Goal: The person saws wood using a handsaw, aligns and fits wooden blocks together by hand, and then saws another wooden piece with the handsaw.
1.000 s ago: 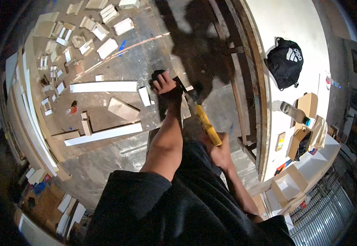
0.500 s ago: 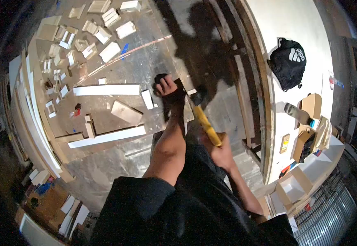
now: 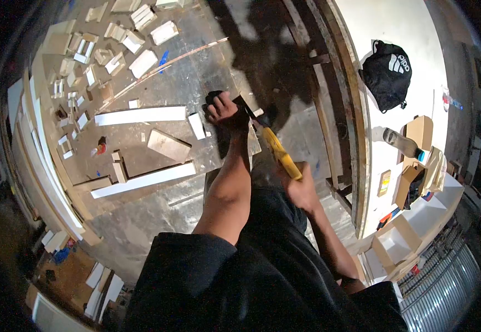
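My right hand (image 3: pixel 301 187) is wrapped round the rear end of a yellow hand saw (image 3: pixel 279 154), at the near right of the worktable. Its dark front end points up and left, toward my left hand, and blends into the shadow there. My left hand (image 3: pixel 222 110) presses down near the table's right edge, fingers curled; whatever lies under them is dark and hidden. A small pale wood end (image 3: pixel 259 112) shows just right of it, beside the saw's front. Left of that hand lies a short white block (image 3: pixel 197 126).
Several small wooden pieces (image 3: pixel 132 41) crowd the table's far left. White strips (image 3: pixel 141 115) and a wooden block (image 3: pixel 168 146) lie nearer. On a white surface at right are a black drawstring bag (image 3: pixel 387 77), a bottle (image 3: pixel 403 143) and an open cardboard box (image 3: pixel 417 133).
My right hand and the yellow saw have moved up, away from my body. My left hand keeps its place on the table. The whole view has shifted slightly.
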A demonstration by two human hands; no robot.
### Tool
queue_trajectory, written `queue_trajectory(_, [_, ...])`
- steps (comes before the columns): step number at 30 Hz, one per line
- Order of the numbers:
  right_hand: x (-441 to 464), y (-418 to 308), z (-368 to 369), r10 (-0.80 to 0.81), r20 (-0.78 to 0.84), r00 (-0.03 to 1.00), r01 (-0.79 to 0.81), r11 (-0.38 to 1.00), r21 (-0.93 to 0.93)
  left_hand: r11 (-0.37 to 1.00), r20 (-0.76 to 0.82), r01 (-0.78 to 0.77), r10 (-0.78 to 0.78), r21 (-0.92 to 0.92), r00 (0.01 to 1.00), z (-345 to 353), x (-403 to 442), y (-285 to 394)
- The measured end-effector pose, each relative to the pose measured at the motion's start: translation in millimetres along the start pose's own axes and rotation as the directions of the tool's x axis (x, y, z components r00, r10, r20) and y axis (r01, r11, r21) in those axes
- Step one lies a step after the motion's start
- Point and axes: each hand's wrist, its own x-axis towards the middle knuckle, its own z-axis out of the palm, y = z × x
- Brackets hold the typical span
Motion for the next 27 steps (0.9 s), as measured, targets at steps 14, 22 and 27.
queue_trajectory(14, [-11, 4, 13, 0.076, -0.133, 0.988, -0.076, 0.997, 0.006, 0.992, -0.131, -0.043, 0.058, 0.118, 0.990, 11, -4, -3])
queue_trajectory(22, [-3, 21, 6, -0.036, 0.036, 0.999, 0.027, 0.974, 0.225, 0.999, -0.232, -0.044, 0.045, 0.011, 0.972, 26, 3, -6])
queue_trajectory(27, [-5, 12, 15, -0.081, 0.021, 0.996, 0.073, 0.966, 0.250, 0.999, -0.171, 0.002, 0.005, 0.040, 0.985, 28, 13, -3])
